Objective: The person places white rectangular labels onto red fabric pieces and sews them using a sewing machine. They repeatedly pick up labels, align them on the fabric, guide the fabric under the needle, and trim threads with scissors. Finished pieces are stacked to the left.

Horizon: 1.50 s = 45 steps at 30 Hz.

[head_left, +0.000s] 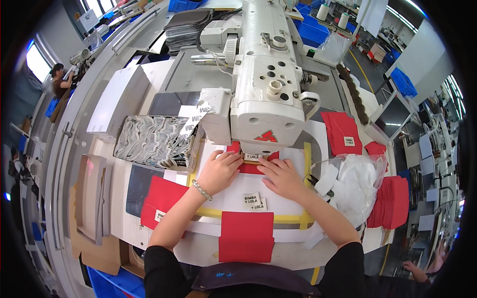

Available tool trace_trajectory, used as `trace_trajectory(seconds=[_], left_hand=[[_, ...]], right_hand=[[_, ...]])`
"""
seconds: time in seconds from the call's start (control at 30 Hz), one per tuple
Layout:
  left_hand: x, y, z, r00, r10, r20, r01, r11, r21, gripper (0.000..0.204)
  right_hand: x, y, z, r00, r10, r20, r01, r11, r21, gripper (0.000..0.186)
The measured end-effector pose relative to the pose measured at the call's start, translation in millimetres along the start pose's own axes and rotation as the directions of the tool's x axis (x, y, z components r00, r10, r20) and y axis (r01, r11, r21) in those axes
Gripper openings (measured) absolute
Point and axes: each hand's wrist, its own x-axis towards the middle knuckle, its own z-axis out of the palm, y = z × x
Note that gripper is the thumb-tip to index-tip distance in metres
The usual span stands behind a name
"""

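Note:
Under the head of a white sewing machine [268, 107] lies a red fabric piece [252, 168]. A small pale printed label [254, 156] rests on it, close below the needle area. My left hand [219, 172] lies at the fabric's left side, fingers slightly bent and tips by the label. My right hand [284, 180] lies on the right side, fingers stretched and apart, pressing the cloth flat. Neither hand is wrapped round anything. Two loose labels [252, 200] overlap on the white board nearer to me. The needle itself is hidden.
A box of bundled labels [156, 141] stands left, beside a white carton [119, 102]. Red pieces lie at left [164, 201], in front [246, 237] and far right [342, 131]. A red stack [390, 202] sits beside a clear plastic bag [360, 181]. Yellow tape [307, 186] edges the board.

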Motion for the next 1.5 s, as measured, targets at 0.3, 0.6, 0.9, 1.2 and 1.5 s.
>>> trace_trajectory(seconds=[0.3,0.6,0.9,1.2,1.5], left_hand=[[0.4,-11.9,7.6,0.996,0.091,-0.018,-0.091,0.996,0.001,0.024],[14.5,-22.9,22.4,0.982,0.186,0.044,-0.189,0.98,0.068,0.029],[29.3,-16.9,22.4,0.976,0.156,0.154,-0.144,0.986,-0.09,0.033],[13.5,-22.0,34.8,0.992,0.123,0.01,-0.123,0.992,0.014,0.024],[15.9,-13.7,34.0,0.992,0.128,0.017,-0.129,0.988,0.084,0.032]], right_hand=[[5.5,8.1,8.4,0.997,-0.068,-0.041,0.069,0.997,0.028,0.031],[5.7,8.4,8.5,0.997,-0.039,-0.068,0.043,0.997,0.068,0.028],[8.2,7.0,7.7,0.999,0.031,0.008,-0.032,0.995,0.09,0.03],[9.3,3.3,10.1,0.999,0.033,-0.041,-0.032,0.999,0.035,0.027],[11.7,1.8,9.3,0.996,0.029,-0.079,-0.029,1.0,0.003,0.023]])
